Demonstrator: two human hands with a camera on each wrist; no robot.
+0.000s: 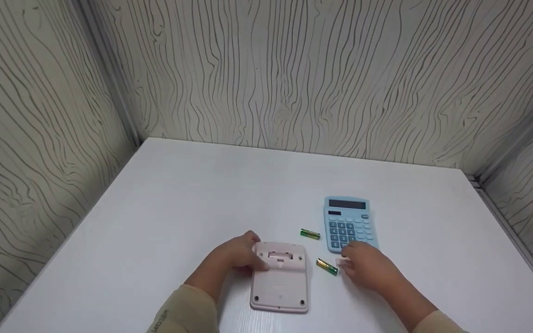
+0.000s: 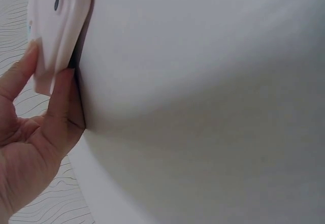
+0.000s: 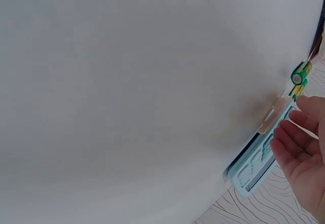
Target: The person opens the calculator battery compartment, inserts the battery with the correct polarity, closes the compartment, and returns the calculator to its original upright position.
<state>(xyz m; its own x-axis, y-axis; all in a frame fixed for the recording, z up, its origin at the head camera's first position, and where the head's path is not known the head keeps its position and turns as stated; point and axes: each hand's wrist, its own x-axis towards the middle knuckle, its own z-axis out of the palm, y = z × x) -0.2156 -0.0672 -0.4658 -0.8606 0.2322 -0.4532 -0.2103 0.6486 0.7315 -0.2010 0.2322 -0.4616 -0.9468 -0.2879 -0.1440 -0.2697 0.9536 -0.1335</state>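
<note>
Calculator (image 1: 279, 283), pink, face down on the table (image 1: 201, 194), should handle light and stiff, best held by its edges, where the left grip (image 1: 243, 252) pinches it. Right of it: 2 batteries (image 1: 310, 234), then a cover (image 1: 341, 262); whether the right grip (image 1: 367, 267) pinches that is unclear.
</note>
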